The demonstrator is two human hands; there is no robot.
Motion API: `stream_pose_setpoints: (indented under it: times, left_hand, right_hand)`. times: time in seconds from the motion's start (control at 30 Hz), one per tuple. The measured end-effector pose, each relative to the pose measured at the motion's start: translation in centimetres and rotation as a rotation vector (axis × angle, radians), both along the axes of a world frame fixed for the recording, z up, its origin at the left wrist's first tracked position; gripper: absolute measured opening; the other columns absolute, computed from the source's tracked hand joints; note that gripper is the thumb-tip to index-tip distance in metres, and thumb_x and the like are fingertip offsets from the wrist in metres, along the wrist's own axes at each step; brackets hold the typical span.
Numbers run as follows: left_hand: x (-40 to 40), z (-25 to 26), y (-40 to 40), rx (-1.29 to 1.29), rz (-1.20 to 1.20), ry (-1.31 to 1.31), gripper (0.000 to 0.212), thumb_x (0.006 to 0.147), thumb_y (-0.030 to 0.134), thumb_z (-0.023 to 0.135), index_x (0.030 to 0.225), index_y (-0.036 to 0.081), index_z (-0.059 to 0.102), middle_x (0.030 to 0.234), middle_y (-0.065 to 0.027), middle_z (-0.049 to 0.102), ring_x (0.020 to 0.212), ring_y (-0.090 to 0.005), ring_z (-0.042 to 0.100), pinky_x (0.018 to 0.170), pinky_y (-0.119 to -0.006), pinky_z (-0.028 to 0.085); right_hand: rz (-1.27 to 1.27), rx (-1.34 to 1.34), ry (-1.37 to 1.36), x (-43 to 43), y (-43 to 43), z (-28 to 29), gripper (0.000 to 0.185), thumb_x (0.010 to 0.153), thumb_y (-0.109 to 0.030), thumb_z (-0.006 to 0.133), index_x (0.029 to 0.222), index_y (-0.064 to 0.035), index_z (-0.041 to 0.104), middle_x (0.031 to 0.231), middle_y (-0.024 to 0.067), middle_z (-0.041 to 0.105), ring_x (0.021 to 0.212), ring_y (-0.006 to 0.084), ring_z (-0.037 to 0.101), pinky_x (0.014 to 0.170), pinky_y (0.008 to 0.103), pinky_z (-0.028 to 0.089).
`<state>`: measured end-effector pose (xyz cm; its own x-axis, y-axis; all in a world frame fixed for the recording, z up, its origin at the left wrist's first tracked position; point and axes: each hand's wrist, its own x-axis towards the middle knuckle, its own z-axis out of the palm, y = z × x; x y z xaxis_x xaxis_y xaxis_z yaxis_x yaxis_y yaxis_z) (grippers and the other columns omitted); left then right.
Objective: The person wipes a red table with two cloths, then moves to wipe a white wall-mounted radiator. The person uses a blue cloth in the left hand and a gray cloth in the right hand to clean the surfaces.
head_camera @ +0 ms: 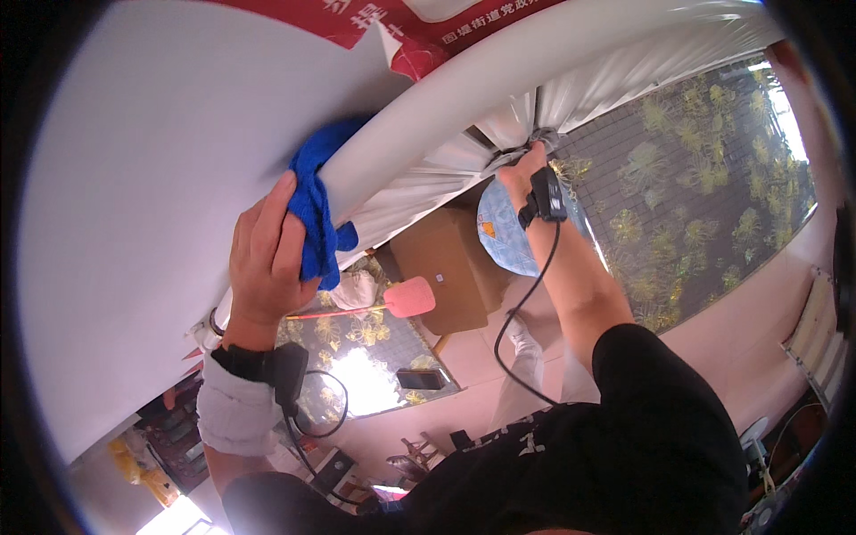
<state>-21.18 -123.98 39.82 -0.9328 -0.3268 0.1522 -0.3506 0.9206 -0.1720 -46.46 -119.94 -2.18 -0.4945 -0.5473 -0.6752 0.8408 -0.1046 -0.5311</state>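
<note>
My left hand [267, 251] grips a blue cloth [314, 200], its fingers pressing it against a thick white pipe [428, 114]. The cloth wraps partly around the pipe and also touches the pale wall [154, 154]. Lower down and to the right, my right hand [525, 170] closes on grey bunched cloth [547, 138] at the edge of white pleated sheeting [435, 167]. Its fingers are mostly hidden. Under that hand is a round light-blue stool seat [508, 234] with a small printed figure.
A red poster [428, 57] with a peeling corner hangs above the pipe. Below are a cardboard box [445, 267], a pink fly swatter [409, 297], and a phone [420, 379] on a flower-patterned table cover [374, 334]. Another flower-patterned surface [669, 200] lies right. Cables [501, 334] trail from both wrists.
</note>
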Motion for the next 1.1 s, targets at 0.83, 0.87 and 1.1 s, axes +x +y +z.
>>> stream_pose_setpoints:
  times: [0.83,0.87,1.1]
  left_hand:
    - [10.3,-1.9,-0.3,-0.072,0.009,0.115,0.085,0.059,0.007,0.081,0.136,0.003,0.045,0.151,-0.0162,0.046,0.109,-0.0379,0.057,0.094,-0.046,0.050]
    - [10.4,-1.9,-0.4,-0.080,0.005,0.115,0.084,0.059,0.007,0.081,0.135,0.003,0.045,0.150,-0.0164,0.046,0.109,-0.0379,0.058,0.094,-0.046,0.050]
    - [9.9,-1.3,0.1,-0.096,0.041,0.092,0.063,0.069,0.013,0.073,0.126,-0.001,0.050,0.143,-0.0211,0.053,0.102,-0.0392,0.061,0.088,-0.045,0.053]
  right_hand:
    - [-0.369,-0.324,0.087,14.0,0.3,23.9,0.049,0.101,-0.033,0.056,0.145,-0.0138,0.043,0.142,0.0002,0.051,0.127,0.0178,0.048,0.111,0.0351,0.035]
    - [-0.388,-0.296,-0.005,13.2,-0.1,22.6,0.046,0.101,-0.035,0.056,0.141,-0.0139,0.048,0.138,-0.0004,0.054,0.124,0.0178,0.051,0.109,0.0355,0.037]
    - [-0.374,-0.192,-0.262,9.9,-2.1,8.8,0.041,0.099,-0.045,0.050,0.124,-0.0161,0.064,0.124,-0.0010,0.067,0.113,0.0228,0.062,0.103,0.0391,0.048]
